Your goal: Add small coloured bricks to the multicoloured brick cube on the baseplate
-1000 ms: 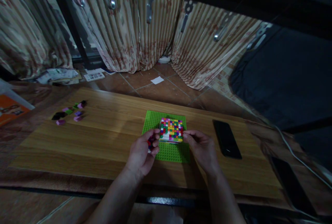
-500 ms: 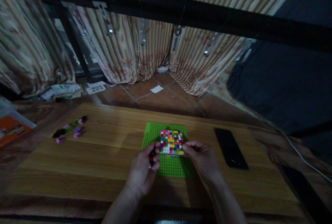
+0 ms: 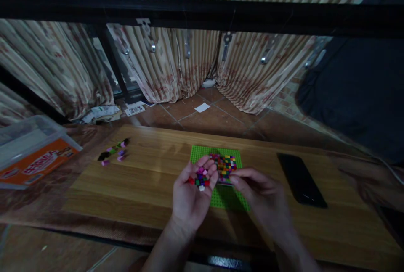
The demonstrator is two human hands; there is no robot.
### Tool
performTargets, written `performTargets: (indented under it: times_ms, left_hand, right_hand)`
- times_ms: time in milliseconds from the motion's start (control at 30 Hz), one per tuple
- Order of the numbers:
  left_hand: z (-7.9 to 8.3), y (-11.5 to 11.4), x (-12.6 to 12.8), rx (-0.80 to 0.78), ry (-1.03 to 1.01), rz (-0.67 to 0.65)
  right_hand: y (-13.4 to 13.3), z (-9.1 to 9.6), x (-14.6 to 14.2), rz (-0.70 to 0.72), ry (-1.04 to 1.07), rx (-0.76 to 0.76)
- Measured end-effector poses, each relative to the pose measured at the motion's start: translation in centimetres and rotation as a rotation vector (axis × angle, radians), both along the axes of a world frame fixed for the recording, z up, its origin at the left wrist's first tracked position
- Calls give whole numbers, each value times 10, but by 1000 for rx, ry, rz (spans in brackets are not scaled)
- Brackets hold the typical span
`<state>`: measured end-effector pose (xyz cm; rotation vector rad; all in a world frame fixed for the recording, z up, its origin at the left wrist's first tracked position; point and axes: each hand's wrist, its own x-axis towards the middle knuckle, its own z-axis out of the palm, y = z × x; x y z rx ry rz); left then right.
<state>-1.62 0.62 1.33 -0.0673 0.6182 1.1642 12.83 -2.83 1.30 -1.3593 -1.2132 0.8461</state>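
My left hand (image 3: 192,195) is turned palm up over the wooden table (image 3: 135,181), cupping several small coloured bricks (image 3: 200,178). My right hand (image 3: 261,194) reaches in from the right, its fingers pinched together near the bricks and the front edge of a multicoloured brick mosaic (image 3: 224,165). What the pinch holds is too small to see. The mosaic sits on a green baseplate (image 3: 227,198), which lies flat on the table.
A small group of purple, green and black bricks (image 3: 112,154) lies at the table's far left. A black phone (image 3: 300,179) rests right of the baseplate. A clear plastic box with an orange label (image 3: 30,154) stands to the left. Curtains and a black rail rise behind.
My left hand has turned palm up and opened, showing the bricks it held closed before. My right hand left the mosaic's right edge and moved toward my left palm. The camera has tilted upward.
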Motion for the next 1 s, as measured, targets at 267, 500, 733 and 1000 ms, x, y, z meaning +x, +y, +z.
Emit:
performTargets:
  times_ms: [267,500,733,1000]
  left_hand:
    - [-2,-4,3,92,-12,-48]
    - [1,-7,9,69,-7,39]
    - [-9,2,-4,-48,100,120]
    - [-23,2,-11,1,333,-47]
  right_hand:
    - [-12,3,-42,159,-391,9]
    - [-11,-7,-55,64,-539,97]
    - [-7,-3,-22,-73,-345,96]
    - [8,-29,-1,-54,-314,85]
